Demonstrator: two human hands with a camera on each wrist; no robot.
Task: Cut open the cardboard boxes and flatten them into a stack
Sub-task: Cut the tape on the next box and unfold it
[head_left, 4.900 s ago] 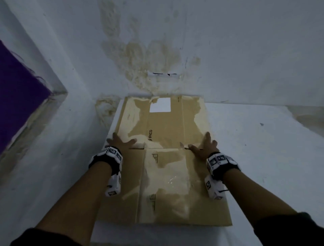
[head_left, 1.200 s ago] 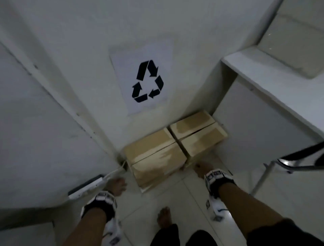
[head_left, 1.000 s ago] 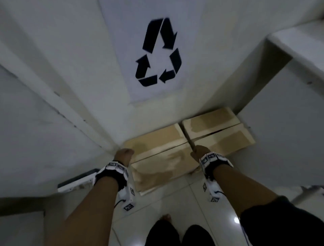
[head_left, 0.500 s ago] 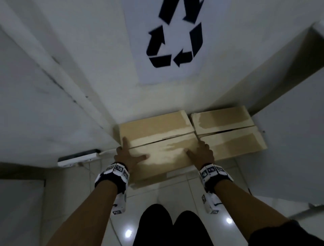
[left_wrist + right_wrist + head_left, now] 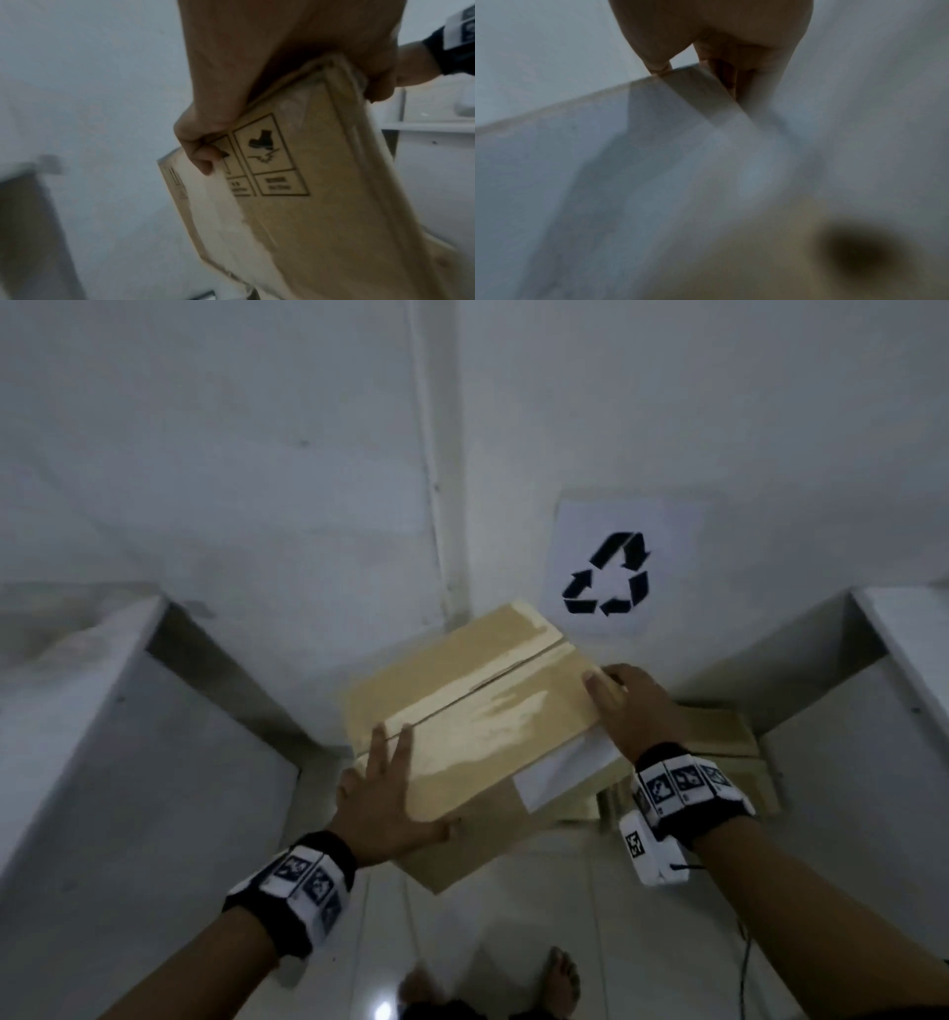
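A brown taped cardboard box [image 5: 477, 711] with a white label [image 5: 560, 773] hangs tilted above the floor between my hands. My left hand [image 5: 380, 793] holds its near left corner, fingers spread flat on top and thumb on the side. The left wrist view shows that thumb [image 5: 203, 158] pressed on the box's printed side [image 5: 321, 203]. My right hand [image 5: 637, 711] grips the right edge, thumb on top and fingers wrapped round the far side. In the left wrist view my right hand [image 5: 385, 67] clasps the far edge. The right wrist view is blurred and shows only my right hand's fingers [image 5: 718, 50] on a pale edge.
A second cardboard box [image 5: 719, 737] lies on the floor by the wall, under my right wrist. A recycling sign [image 5: 608, 572] is stuck to the wall above it. White cabinets stand at left [image 5: 77, 711] and right [image 5: 898, 660]. Bare feet [image 5: 562, 978] stand on the white tiles.
Both hands, resting on the left-hand box on the floor half a second ago, have gripped it and lifted it off the floor. The other box stayed down.
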